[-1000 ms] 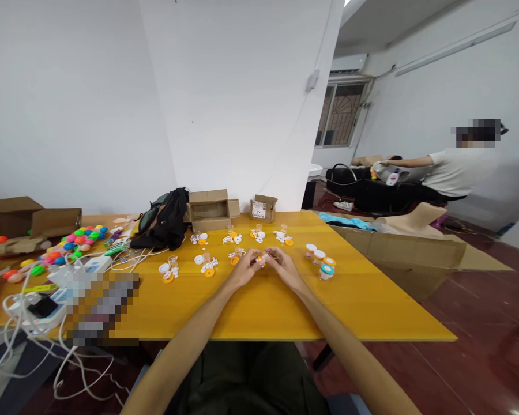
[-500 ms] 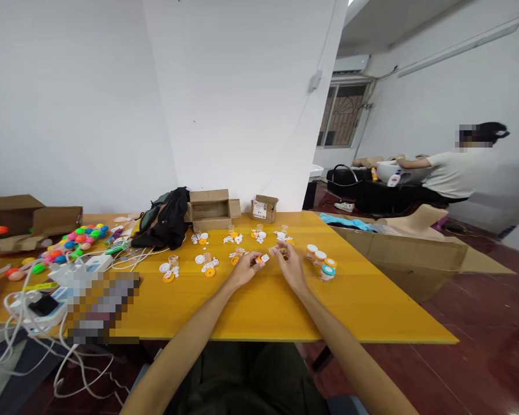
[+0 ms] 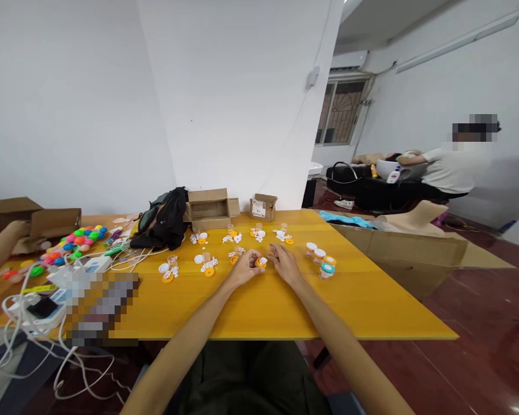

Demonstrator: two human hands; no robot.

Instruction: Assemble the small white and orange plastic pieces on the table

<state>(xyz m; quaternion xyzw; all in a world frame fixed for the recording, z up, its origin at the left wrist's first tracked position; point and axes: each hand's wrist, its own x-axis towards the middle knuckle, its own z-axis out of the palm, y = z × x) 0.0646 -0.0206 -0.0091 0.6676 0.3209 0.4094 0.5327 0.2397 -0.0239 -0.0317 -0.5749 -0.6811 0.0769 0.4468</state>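
My left hand (image 3: pixel 246 269) is closed on an orange ring-shaped cap (image 3: pixel 260 263) with a white piece in it. Just to its right, my right hand (image 3: pixel 286 266) pinches a small clear plastic cup (image 3: pixel 271 254), partly hidden by the fingers. Both hands hang low over the table, close together. Right of them stand three filled clear jars: one with a white lid (image 3: pixel 311 246), one with a white-and-orange lid (image 3: pixel 319 254) and one with a teal-rimmed lid (image 3: pixel 327 268). Beyond my hands lie groups of clear cups, white caps (image 3: pixel 198 259), orange rings (image 3: pixel 209 272) and small spotted white pieces (image 3: pixel 281 234).
Cardboard boxes (image 3: pixel 208 216) and a black bag (image 3: pixel 164 222) sit at the back. Coloured balls (image 3: pixel 80 239), power strips (image 3: pixel 97 264) and tangled white cables lie left. Another person's arm (image 3: pixel 2 248) reaches in from the left; a person (image 3: pixel 450 167) sits far right.
The orange cap in my left hand has turned, showing its ring more. My right hand has shifted slightly left with the clear cup. The other person's arm at left has reached further in.
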